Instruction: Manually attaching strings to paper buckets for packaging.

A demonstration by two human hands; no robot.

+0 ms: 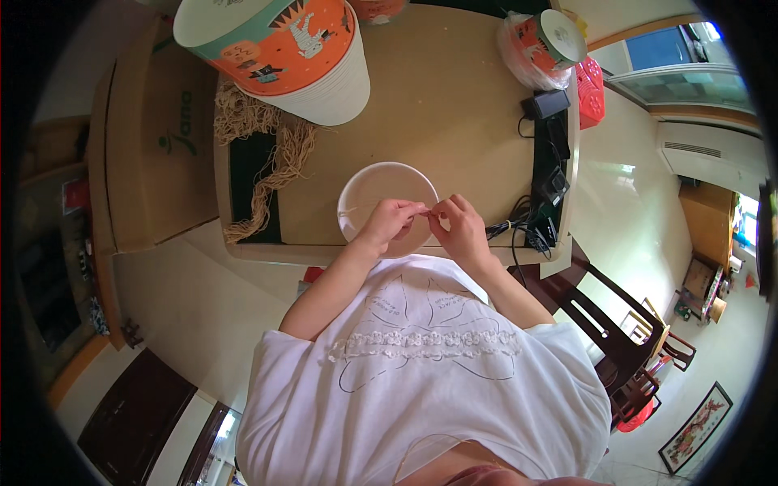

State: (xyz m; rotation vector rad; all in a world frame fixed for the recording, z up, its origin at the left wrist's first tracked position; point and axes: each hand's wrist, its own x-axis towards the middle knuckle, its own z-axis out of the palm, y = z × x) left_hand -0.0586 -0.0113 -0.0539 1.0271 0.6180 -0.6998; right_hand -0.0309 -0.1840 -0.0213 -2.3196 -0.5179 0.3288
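Observation:
My left hand (391,223) and my right hand (460,231) meet over a round white tub (354,182) close to the table's front edge. The fingers of both are closed in a pinch, their tips nearly touching. What they pinch is too small to make out. Inside the tub, near its left wall, a short pale strand shows. Bundles of tan twine (293,154) lie to the left, some strands trailing toward the front edge. Beyond my hands stands a tall stack of white paper buckets (324,89), the outermost printed orange and green.
Black cables (519,227) and power adapters (547,104) line the table's right side. A smaller printed tub (559,40) in clear plastic sits at the back right beside a red plastic basket (592,93). A large cardboard box (154,146) stands left of the table.

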